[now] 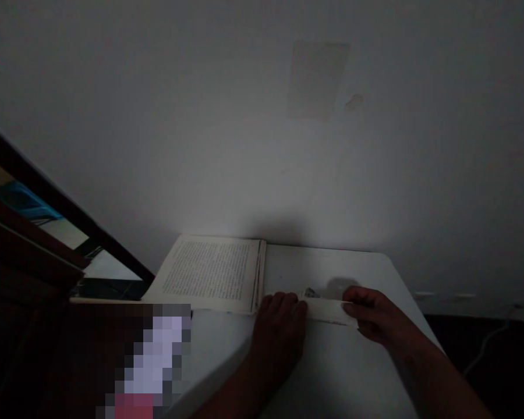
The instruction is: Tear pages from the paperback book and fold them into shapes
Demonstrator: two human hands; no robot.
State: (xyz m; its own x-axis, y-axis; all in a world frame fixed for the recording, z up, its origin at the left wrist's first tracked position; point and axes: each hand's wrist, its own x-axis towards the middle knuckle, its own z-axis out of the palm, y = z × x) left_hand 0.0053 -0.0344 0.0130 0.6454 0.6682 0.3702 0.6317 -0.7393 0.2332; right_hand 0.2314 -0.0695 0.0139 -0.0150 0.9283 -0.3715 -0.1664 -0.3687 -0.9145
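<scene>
the left hand [280, 326] lies palm down on the white surface [353, 372], its forearm coming up from the lower edge, knuckles raised and fingers bent onto the left end of a folded paper [328, 309]; in this dim light i cannot tell whether its grip clasps the paper or only presses on it. the right hand [372, 317] comes in from the lower right with the wrist low, and its grip is closed on the right end of the paper, thumb on top and fingers curled beneath. the paper is a narrow white strip lying across the surface between the two hands, just right of an open book [209, 271]. a dark printed patch shows at the paper's upper left corner, too small to read. the book's left page carries dense lines of print, also too small to read, and the left hand touches its lower right corner. counted: two hands, one folded paper, one book, one surface. a dark frame [61, 203] slants down at the left, and a pale wall [262, 116] with one faint rectangular mark rises behind
</scene>
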